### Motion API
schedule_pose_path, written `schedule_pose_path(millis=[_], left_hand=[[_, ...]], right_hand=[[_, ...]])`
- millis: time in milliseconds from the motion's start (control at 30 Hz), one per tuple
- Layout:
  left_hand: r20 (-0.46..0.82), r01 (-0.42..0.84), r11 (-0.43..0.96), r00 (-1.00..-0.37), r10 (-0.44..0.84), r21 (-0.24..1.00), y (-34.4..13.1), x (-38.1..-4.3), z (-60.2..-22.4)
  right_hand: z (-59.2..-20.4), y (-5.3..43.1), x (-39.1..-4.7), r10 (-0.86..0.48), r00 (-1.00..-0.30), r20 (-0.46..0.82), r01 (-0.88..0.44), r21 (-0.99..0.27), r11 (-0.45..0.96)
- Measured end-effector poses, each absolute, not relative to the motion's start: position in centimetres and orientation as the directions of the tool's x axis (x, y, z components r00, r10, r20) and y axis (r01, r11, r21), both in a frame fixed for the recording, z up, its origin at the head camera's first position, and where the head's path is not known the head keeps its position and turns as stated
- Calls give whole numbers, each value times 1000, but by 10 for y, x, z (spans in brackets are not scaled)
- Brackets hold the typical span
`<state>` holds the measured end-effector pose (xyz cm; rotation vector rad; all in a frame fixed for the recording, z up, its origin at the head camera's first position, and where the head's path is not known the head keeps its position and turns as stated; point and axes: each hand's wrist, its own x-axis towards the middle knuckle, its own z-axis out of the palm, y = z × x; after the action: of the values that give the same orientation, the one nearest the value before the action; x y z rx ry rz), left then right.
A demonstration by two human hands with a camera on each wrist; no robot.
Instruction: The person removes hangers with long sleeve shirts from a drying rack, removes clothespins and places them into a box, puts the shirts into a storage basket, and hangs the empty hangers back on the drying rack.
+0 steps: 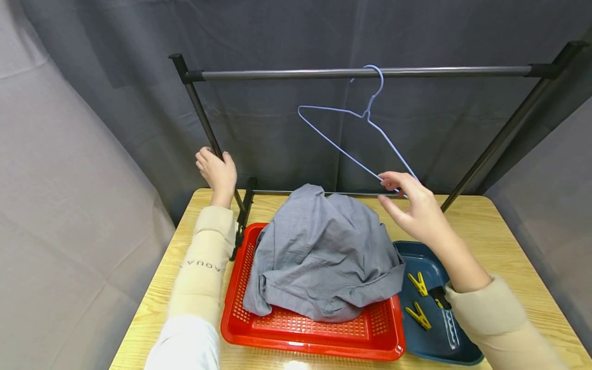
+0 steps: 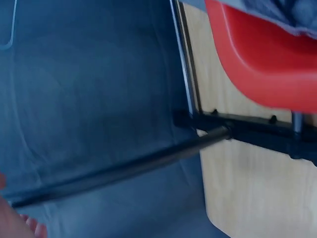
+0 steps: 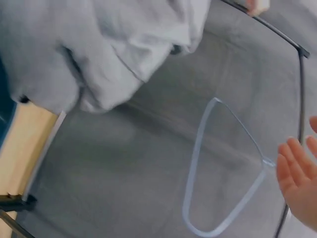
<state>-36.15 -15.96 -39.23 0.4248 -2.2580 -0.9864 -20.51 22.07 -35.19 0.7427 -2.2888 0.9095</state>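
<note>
My left hand (image 1: 216, 169) grips the rack's black left upright (image 1: 201, 112), fingers on one side and thumb on the other. In the left wrist view only part of that hand (image 2: 15, 223) shows, at the upright's end. A pale blue clothes hanger (image 1: 368, 111) hangs by its hook from the rack's rail (image 1: 277, 74), tilted down to the right. My right hand (image 1: 413, 208) is beside the hanger's lower right corner, thumb and fingers apart; whether it touches the hanger I cannot tell. Below lies a crumpled grey cloth (image 1: 324, 252), seemingly a garment, in a red basket (image 1: 319, 349).
A dark blue tray (image 1: 418, 339) to the right of the basket holds yellow clips (image 1: 418, 283), a black clip (image 1: 439, 297) and a clear strip (image 1: 450, 329). The rack's right upright (image 1: 499, 139) rises behind my right arm. Grey curtains surround the wooden table (image 1: 518, 277).
</note>
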Motion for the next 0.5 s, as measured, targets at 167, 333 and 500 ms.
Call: schedule_pose_path(millis=[167, 333, 500], left_hand=[[498, 56, 720, -759, -419, 692, -140, -356, -390], [419, 123, 776, -887, -193, 618, -120, -349, -394], [187, 203, 821, -975, 120, 534, -100, -343, -403]], right_hand=[[-379, 218, -216, -389, -807, 445, -581, -479, 658], [-408, 219, -233, -404, -887, 225, -460, -530, 712], [-427, 221, -246, -328, -945, 2, -275, -551, 788]])
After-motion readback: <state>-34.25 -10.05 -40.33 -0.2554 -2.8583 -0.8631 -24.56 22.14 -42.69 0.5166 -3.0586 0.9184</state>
